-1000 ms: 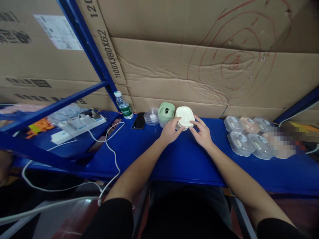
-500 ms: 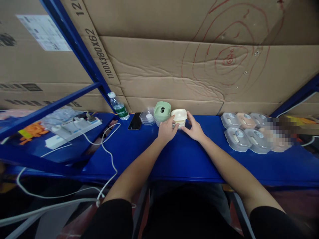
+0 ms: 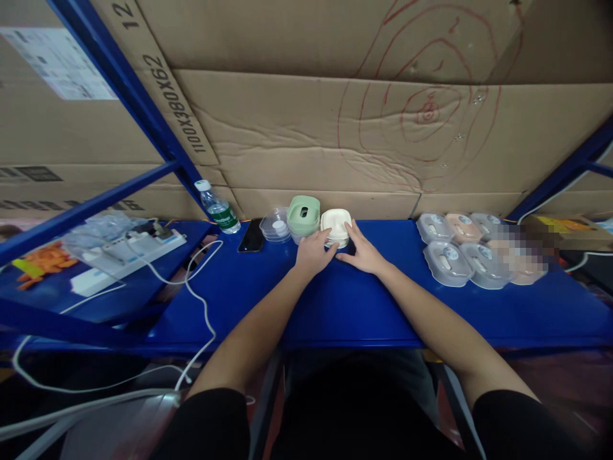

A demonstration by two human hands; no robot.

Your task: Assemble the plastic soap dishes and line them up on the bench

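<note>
a person in black sleeves sits at the blue tabletop (image 3: 345, 306), both forearms stretched forward over it. between the two bare hands stands a stack of cream rounded-square plastic containers (image 3: 335, 223), upright on the tabletop close to the cardboard behind. the left hand (image 3: 313, 252) touches its near left side, forefinger on the cream edge and thumb toward the front; whether those two pinch it, i cannot tell. the right hand (image 3: 366, 251) is spread, fingers along the right side, thumb pointing left across the front.

just left of the cream stack is a stack of green rounded-square plastic containers (image 3: 304, 214), the top piece with a dark oblong slot. beside that lie clear plastic lids (image 3: 272, 229) with a small white disc among them, then a black smartphone (image 3: 251, 236) lying flat and a water bottle (image 3: 218, 207) with a green label, upright near the blue frame post.

well off to the right, lidded containers sit in two rows: translucent grey ones (image 3: 447, 263) and peach ones (image 3: 463, 227), the front peach one partly blurred out. on the far left i see a white power strip (image 3: 127, 255) with plugs in it, orange pieces (image 3: 48, 259) beside it, and a white cable (image 3: 205, 306) looping over the table. the cardboard sheet (image 3: 287, 140) behind carries hand-drawn red rings.
</note>
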